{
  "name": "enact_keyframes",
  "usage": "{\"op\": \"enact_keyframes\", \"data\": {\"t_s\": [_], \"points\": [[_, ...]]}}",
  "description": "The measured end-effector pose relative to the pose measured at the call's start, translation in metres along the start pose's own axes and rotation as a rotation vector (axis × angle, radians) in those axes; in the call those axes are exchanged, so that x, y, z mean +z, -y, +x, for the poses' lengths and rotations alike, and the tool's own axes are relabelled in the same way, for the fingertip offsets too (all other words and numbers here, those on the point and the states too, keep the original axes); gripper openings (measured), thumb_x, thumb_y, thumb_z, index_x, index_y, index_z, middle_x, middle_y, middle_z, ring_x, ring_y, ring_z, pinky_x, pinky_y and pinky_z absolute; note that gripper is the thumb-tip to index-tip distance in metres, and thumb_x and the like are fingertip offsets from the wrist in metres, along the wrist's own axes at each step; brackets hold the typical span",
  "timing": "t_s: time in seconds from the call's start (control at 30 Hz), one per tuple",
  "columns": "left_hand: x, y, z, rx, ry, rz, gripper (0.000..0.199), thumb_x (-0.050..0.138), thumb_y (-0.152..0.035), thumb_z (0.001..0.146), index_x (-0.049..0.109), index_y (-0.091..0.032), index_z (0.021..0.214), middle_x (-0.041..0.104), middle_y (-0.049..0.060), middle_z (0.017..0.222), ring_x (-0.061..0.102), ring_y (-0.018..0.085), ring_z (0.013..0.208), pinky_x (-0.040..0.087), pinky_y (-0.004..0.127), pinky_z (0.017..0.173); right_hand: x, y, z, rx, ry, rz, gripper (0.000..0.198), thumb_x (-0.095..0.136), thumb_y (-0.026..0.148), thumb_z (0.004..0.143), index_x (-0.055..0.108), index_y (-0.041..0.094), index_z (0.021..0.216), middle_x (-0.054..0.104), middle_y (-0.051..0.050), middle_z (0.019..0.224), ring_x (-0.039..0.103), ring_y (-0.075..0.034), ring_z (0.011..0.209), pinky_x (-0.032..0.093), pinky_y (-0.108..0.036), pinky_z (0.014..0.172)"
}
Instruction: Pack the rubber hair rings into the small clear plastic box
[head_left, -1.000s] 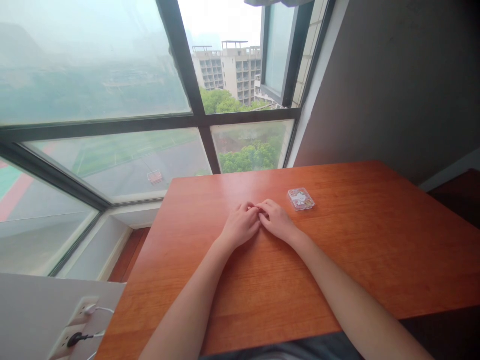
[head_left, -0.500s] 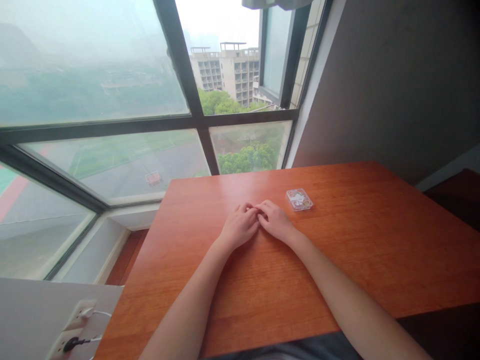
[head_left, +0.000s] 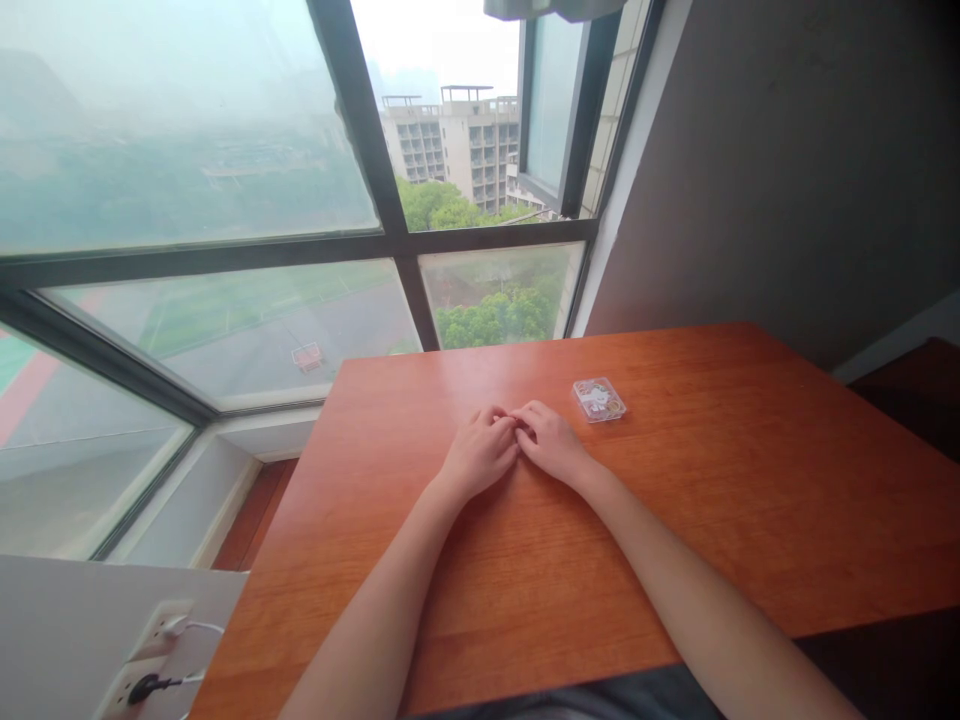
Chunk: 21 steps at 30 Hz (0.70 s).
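My left hand [head_left: 482, 448] and my right hand [head_left: 550, 440] meet fingertip to fingertip over the wooden table [head_left: 525, 600]. The fingers of both are curled and pressed together. Whatever they may pinch between them is hidden or too small to make out. Just beyond my right hand, to its right, a small clear plastic box [head_left: 599, 399] lies flat on the tabletop. White and yellowish small items show inside it, too small to name.
Past the table's far edge stands a large dark-framed window [head_left: 397, 240], with one pane swung outward. A grey wall [head_left: 787, 180] rises at the right. At the lower left, plugs with cables sit in a wall socket [head_left: 161, 632].
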<state>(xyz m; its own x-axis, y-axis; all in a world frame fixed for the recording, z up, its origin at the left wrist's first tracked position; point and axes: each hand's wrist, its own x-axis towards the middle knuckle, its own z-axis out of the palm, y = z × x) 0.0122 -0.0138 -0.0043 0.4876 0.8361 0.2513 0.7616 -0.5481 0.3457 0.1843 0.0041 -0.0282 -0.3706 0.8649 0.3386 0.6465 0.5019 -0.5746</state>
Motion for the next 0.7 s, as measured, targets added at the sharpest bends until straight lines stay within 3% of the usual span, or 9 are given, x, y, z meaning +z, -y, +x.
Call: {"op": "enact_keyframes", "data": {"t_s": [0.7], "points": [[-0.0002,0.0002,-0.0004,-0.001,0.001,0.001,0.027,0.052,-0.025,0.085,0.058,-0.023,0.112,0.053,0.007,0.117,0.054,0.021,0.106,0.045,0.038,0.097,0.0024,-0.0028,-0.0002,0.003,0.005,0.009,0.026,0.052,0.013,0.085,0.064,0.020,0.107,0.060,-0.005,0.099,0.058,-0.016,0.089,0.048,-0.028,0.082]]}}
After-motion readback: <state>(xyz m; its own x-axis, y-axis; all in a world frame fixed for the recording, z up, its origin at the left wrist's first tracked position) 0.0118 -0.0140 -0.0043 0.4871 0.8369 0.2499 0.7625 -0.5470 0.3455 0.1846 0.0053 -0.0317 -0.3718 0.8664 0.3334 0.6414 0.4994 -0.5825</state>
